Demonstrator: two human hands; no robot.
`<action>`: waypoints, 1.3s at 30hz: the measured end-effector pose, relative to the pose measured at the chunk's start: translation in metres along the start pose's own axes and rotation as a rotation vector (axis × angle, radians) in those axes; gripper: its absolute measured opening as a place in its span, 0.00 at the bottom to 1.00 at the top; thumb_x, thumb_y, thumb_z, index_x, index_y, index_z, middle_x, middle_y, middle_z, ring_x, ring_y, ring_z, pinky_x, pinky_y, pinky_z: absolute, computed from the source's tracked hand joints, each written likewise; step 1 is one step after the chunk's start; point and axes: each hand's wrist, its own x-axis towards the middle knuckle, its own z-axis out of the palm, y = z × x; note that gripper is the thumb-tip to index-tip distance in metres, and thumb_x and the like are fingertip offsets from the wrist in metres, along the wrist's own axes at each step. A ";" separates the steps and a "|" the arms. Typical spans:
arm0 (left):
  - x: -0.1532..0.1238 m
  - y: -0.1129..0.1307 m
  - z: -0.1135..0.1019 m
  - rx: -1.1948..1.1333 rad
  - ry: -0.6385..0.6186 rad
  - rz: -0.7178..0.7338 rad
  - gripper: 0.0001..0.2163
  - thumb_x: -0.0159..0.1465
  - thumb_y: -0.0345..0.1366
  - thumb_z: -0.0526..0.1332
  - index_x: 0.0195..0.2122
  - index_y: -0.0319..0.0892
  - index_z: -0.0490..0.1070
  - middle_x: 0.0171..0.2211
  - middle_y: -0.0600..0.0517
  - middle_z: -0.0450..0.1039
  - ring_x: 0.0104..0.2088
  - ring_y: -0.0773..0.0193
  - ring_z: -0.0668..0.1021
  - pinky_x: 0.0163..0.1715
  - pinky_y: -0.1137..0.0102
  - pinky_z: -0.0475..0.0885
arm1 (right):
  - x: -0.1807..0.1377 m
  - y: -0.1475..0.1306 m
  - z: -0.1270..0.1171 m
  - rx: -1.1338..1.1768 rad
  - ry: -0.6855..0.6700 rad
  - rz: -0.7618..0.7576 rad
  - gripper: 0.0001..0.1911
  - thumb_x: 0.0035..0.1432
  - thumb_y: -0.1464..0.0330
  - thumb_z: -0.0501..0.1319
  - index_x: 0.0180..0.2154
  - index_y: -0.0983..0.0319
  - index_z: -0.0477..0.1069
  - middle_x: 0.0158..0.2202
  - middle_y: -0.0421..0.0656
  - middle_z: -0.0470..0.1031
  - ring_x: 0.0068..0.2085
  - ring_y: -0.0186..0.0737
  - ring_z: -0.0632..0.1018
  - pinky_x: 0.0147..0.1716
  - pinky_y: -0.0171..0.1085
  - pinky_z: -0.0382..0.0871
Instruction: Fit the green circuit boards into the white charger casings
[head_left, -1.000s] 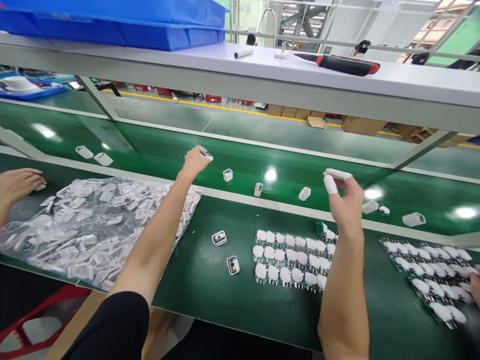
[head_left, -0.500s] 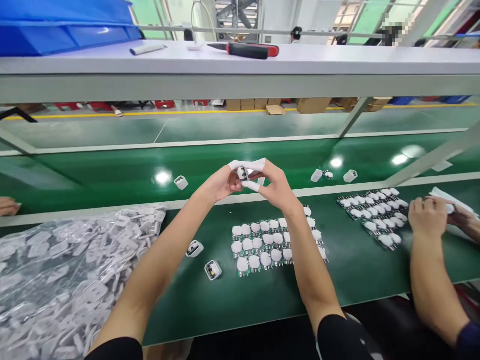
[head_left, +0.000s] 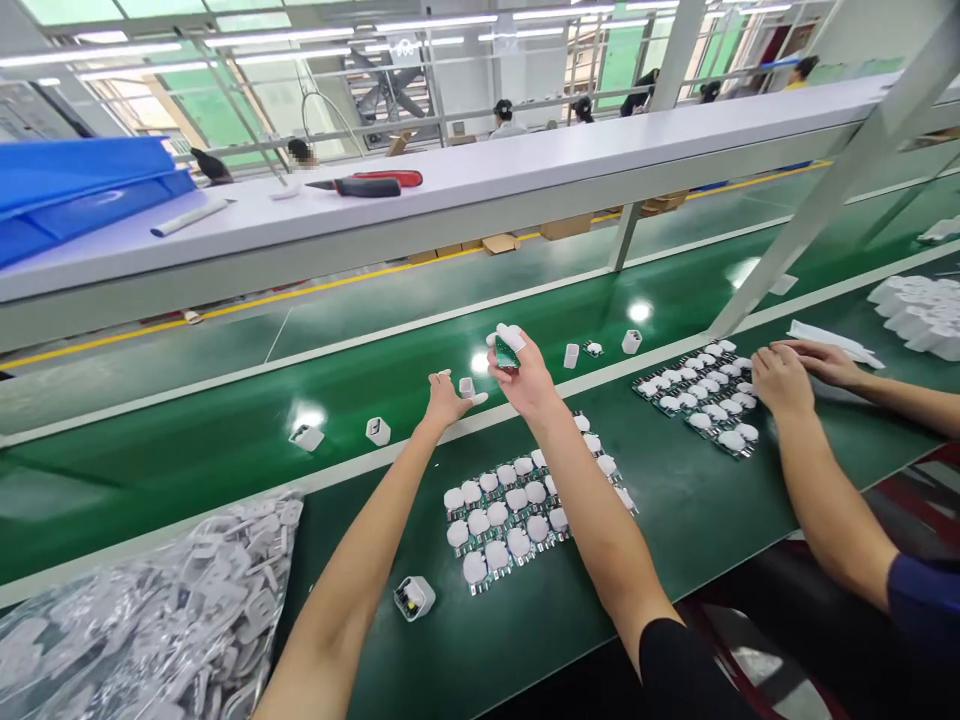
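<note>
My right hand, with white finger cots, is raised over the conveyor's near edge and closed on a small green circuit board. Just to its left, my left hand reaches over the green belt, thumb and fingers apart. A small white housing stands beside the left thumb; whether they touch I cannot tell. Under my right forearm lie rows of circuit boards with white round pads on the table. One white housing with parts inside rests on the table near my left forearm.
White housings stand on the green belt. A clear bag of white plastic parts lies at left. A co-worker's hands are at right, beside more boards. Pliers and a blue bin sit on the shelf above.
My hands were together on a small white housing with parts inside; now they are apart. The right holds a green board. Another housing stands on the belt at left. The view has turned right.
</note>
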 end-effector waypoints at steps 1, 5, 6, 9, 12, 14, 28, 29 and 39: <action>0.005 -0.001 0.005 0.025 -0.015 0.000 0.37 0.56 0.40 0.85 0.62 0.40 0.71 0.71 0.34 0.65 0.72 0.39 0.74 0.72 0.47 0.73 | -0.001 -0.003 0.000 0.022 0.003 0.009 0.32 0.52 0.44 0.80 0.35 0.54 0.64 0.35 0.37 0.74 0.27 0.31 0.65 0.21 0.34 0.48; 0.018 0.000 0.012 0.092 -0.091 0.004 0.22 0.76 0.45 0.71 0.65 0.41 0.75 0.65 0.41 0.77 0.61 0.49 0.82 0.61 0.48 0.83 | -0.006 -0.017 0.003 0.051 -0.017 0.046 0.34 0.56 0.34 0.73 0.33 0.55 0.65 0.30 0.37 0.71 0.25 0.31 0.58 0.21 0.35 0.45; 0.019 0.000 0.012 0.102 -0.100 0.011 0.21 0.77 0.46 0.69 0.66 0.41 0.76 0.64 0.42 0.78 0.60 0.50 0.83 0.60 0.49 0.84 | -0.007 -0.019 0.003 0.046 -0.021 0.050 0.35 0.57 0.33 0.72 0.33 0.55 0.66 0.30 0.38 0.71 0.25 0.31 0.58 0.21 0.36 0.44; 0.015 0.003 0.005 0.099 -0.099 0.038 0.20 0.77 0.46 0.69 0.64 0.42 0.76 0.63 0.42 0.79 0.58 0.51 0.84 0.59 0.51 0.85 | -0.008 -0.023 0.004 0.013 -0.024 0.055 0.34 0.56 0.33 0.73 0.35 0.56 0.69 0.29 0.38 0.70 0.25 0.31 0.58 0.22 0.36 0.44; 0.001 0.009 -0.013 0.038 -0.059 0.086 0.16 0.73 0.44 0.73 0.54 0.40 0.79 0.53 0.43 0.82 0.51 0.52 0.84 0.54 0.54 0.83 | -0.006 -0.021 0.003 -0.046 -0.038 0.059 0.31 0.57 0.36 0.72 0.36 0.55 0.69 0.27 0.35 0.64 0.25 0.32 0.58 0.23 0.36 0.45; -0.016 0.015 -0.032 -0.038 -0.014 0.142 0.15 0.69 0.45 0.75 0.49 0.42 0.77 0.46 0.45 0.82 0.47 0.53 0.84 0.52 0.57 0.81 | -0.006 -0.019 0.003 -0.104 -0.052 0.057 0.27 0.61 0.39 0.67 0.36 0.54 0.67 0.26 0.34 0.61 0.25 0.34 0.57 0.23 0.36 0.46; -0.160 0.028 -0.098 -0.329 0.170 0.592 0.21 0.57 0.47 0.85 0.50 0.52 0.86 0.40 0.52 0.70 0.37 0.60 0.74 0.35 0.66 0.70 | -0.048 -0.008 0.021 -0.954 -0.361 -0.084 0.30 0.54 0.67 0.77 0.55 0.53 0.67 0.43 0.37 0.81 0.39 0.41 0.80 0.44 0.44 0.74; -0.158 0.029 -0.098 -0.344 0.174 0.599 0.22 0.56 0.48 0.86 0.49 0.51 0.86 0.40 0.52 0.70 0.38 0.59 0.75 0.36 0.66 0.70 | -0.047 -0.005 0.021 -0.957 -0.349 -0.103 0.30 0.53 0.66 0.78 0.54 0.53 0.68 0.43 0.38 0.82 0.41 0.42 0.82 0.47 0.45 0.76; -0.160 0.025 -0.088 -0.592 -0.073 0.467 0.20 0.64 0.51 0.79 0.45 0.45 0.76 0.42 0.51 0.76 0.39 0.60 0.76 0.42 0.63 0.72 | -0.035 0.010 0.008 -0.939 -0.373 -0.145 0.22 0.74 0.49 0.69 0.58 0.56 0.80 0.51 0.47 0.87 0.48 0.48 0.87 0.45 0.46 0.85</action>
